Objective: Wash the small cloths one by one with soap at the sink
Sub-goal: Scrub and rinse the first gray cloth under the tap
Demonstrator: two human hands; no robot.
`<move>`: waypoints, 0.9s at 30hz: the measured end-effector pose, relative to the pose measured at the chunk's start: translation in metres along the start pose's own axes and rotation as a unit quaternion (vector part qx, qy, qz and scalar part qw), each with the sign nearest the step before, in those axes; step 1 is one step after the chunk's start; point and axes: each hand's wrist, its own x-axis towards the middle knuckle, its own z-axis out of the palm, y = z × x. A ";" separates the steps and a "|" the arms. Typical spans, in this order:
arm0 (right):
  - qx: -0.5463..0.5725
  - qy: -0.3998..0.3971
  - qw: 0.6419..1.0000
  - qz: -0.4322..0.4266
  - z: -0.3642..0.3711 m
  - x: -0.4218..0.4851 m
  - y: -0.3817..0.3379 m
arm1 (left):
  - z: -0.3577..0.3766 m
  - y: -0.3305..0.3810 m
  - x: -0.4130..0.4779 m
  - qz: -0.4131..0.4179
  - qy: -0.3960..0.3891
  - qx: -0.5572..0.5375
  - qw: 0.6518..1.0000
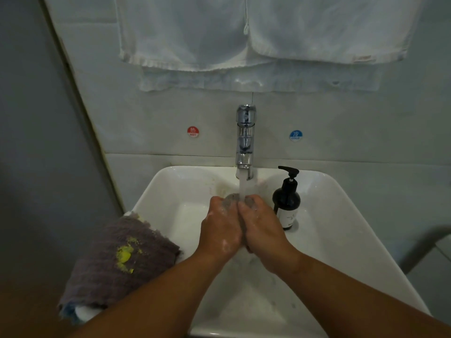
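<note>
White tiled wall, white towels (244, 40) hung above; white sink (353, 228) below. Left hand (220, 228) and right hand (262, 230) both gripped a soapy grey cloth (233, 198) under the faucet (246, 140) stream, likely to rinse it. Stained purple cloth (117, 262) waited on the sink's left rim. Soap pump bottle (286, 201) stood just right of the hands.
</note>
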 end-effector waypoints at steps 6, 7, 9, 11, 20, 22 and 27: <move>-0.073 0.030 0.997 -0.013 -0.005 0.003 0.003 | -0.002 0.002 -0.004 0.005 0.004 0.002 1.000; -0.078 0.031 0.996 -0.013 -0.006 0.003 0.003 | -0.003 0.003 -0.004 0.001 0.006 -0.015 1.000; -0.043 0.035 0.998 0.001 -0.008 0.004 0.002 | -0.005 0.005 -0.005 0.010 0.002 -0.006 1.000; 0.001 0.037 0.999 0.015 -0.011 0.004 0.000 | -0.004 0.004 -0.004 0.000 0.006 0.001 1.000; 0.081 -0.010 0.996 0.039 -0.013 -0.004 -0.009 | -0.005 -0.004 -0.001 -0.085 -0.020 -0.229 0.969; 0.047 -0.035 0.998 0.036 -0.010 -0.007 -0.009 | -0.003 -0.005 0.001 -0.080 0.016 -0.186 0.979; 0.061 -0.094 0.992 0.059 -0.001 -0.015 -0.012 | -0.004 -0.003 0.001 -0.069 0.039 -0.117 0.990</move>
